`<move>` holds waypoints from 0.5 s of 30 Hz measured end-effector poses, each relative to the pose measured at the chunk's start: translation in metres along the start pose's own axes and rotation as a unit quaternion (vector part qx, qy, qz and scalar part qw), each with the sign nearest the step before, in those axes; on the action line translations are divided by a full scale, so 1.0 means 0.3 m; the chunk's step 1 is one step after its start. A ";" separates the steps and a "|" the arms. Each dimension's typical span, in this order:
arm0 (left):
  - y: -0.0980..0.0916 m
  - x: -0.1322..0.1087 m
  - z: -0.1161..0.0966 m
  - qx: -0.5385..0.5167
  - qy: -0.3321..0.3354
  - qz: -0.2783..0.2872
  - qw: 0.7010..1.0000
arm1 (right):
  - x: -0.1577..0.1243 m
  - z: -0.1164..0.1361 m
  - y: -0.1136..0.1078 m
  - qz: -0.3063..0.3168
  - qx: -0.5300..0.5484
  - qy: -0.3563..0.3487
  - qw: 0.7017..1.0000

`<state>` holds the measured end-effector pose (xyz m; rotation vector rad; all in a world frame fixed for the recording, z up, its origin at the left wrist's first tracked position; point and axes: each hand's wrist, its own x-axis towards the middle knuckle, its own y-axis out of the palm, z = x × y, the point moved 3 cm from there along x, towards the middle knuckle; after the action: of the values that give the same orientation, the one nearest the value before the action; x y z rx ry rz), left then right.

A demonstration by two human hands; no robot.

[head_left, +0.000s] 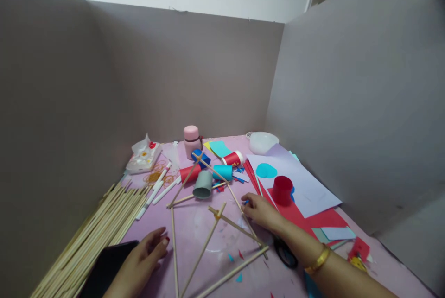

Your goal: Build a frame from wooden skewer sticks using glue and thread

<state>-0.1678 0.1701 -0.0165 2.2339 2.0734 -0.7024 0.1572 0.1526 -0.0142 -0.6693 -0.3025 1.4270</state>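
Note:
A frame of thin wooden sticks (208, 237) stands between my hands, made of triangles that meet at a rubber-band joint (218, 214) and a far peak (198, 156). My left hand (148, 252) is beside its left upright, apart from it, with loosely bent fingers and nothing in them. Over the frame's right side reaches my right hand (262, 211), wearing a gold bracelet (318, 261) on the wrist. Its fingers are apart near a slanting stick; whether they touch it is unclear. Behind the frame lie grey (203, 184), red (189, 174) and teal (223, 172) paper tubes.
Many loose sticks (100, 228) and a dark phone-like slab (107, 265) lie left. White markers (162, 190), rubber bands (153, 177), a tissue pack (143, 156) and a pink flask (192, 141) are farther back. Coloured paper (299, 187), a red cup shape (282, 190) and scissors (285, 254) lie right.

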 end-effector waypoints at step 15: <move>-0.016 0.026 -0.058 -0.062 0.051 -0.034 0.996 | 0.275 0.137 -0.061 -0.030 0.252 0.077 0.964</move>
<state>-0.1669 0.1835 -0.0019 2.1857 2.1823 -0.4569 0.1604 0.2426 0.0127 -0.3450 0.1616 1.3134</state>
